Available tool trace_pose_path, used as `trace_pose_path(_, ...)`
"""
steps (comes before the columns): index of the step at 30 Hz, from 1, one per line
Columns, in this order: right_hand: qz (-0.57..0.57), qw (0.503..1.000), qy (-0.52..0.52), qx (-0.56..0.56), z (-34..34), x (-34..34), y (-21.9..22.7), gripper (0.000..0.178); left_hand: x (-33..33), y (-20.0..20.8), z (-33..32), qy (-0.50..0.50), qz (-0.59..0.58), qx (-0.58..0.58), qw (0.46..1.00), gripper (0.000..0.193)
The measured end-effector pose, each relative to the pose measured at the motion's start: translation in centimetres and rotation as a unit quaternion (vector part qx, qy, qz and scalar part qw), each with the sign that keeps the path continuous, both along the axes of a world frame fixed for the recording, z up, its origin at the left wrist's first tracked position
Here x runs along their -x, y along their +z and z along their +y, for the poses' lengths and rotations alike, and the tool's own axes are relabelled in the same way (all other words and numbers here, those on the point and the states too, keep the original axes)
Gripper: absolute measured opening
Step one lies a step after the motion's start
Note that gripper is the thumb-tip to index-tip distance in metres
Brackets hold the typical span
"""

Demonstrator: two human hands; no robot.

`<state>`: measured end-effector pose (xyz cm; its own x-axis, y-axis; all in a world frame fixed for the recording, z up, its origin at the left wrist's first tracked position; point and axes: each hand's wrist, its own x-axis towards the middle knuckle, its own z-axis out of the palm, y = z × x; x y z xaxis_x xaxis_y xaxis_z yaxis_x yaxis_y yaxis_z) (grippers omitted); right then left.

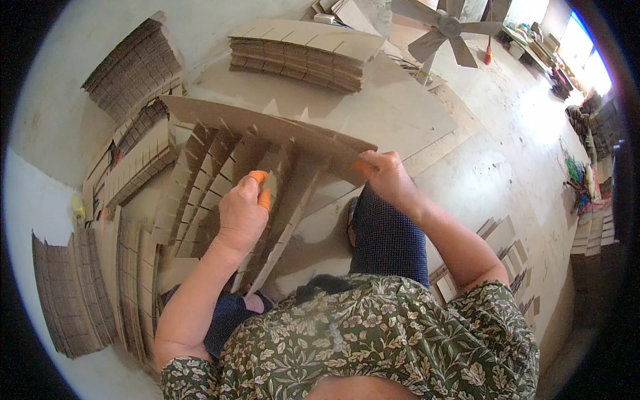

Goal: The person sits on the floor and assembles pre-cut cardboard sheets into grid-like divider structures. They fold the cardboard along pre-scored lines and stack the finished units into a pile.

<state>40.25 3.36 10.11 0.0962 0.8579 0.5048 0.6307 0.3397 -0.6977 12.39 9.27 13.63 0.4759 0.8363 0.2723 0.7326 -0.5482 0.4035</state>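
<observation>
A long slotted cardboard strip (267, 123) runs across in front of me, with several shorter slotted strips (200, 180) hanging from it like comb teeth. My right hand (387, 177) grips the strip's right end, orange finger guards on its fingertips. My left hand (243, 210), also with orange guards on thumb and forefinger, pinches one of the short strips (283, 200) near the middle of the row. I sit on the floor with my knee (383, 233) under the assembly.
A tall stack of slotted cardboard strips (300, 53) lies ahead. Folded cardboard grids (133, 67) and more bundles (73, 293) are piled at my left. A flat cardboard sheet (400, 113) covers the floor; a fan (447, 30) stands beyond it. Small offcuts (507, 253) lie at right.
</observation>
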Motion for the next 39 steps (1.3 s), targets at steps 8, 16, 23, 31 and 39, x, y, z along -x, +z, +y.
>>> trace_pose_path(8,-0.018,0.998,-0.004,0.056,-0.6,0.1,1.4,0.009,-1.0,-0.2,0.3,-0.002,0.010,0.000,1.000,0.023)
trace_pose_path(16,-0.047,0.995,-0.027,0.084,-1.6,0.5,1.0,0.010,-0.8,-0.9,1.4,0.015,0.024,-0.024,0.999,0.017)
trace_pose_path(23,-0.126,0.988,-0.026,0.085,-1.8,0.1,2.5,0.027,0.1,0.4,0.5,0.005,-0.017,-0.063,0.998,0.029)
trace_pose_path(31,-0.233,0.970,0.045,-0.043,4.4,4.7,8.2,0.055,2.9,2.7,4.7,0.037,0.019,-0.130,0.991,0.032)
trace_pose_path(39,-0.243,0.962,0.122,-0.038,9.3,6.9,5.7,0.053,2.1,0.6,10.2,-0.047,0.033,0.133,0.989,0.029)
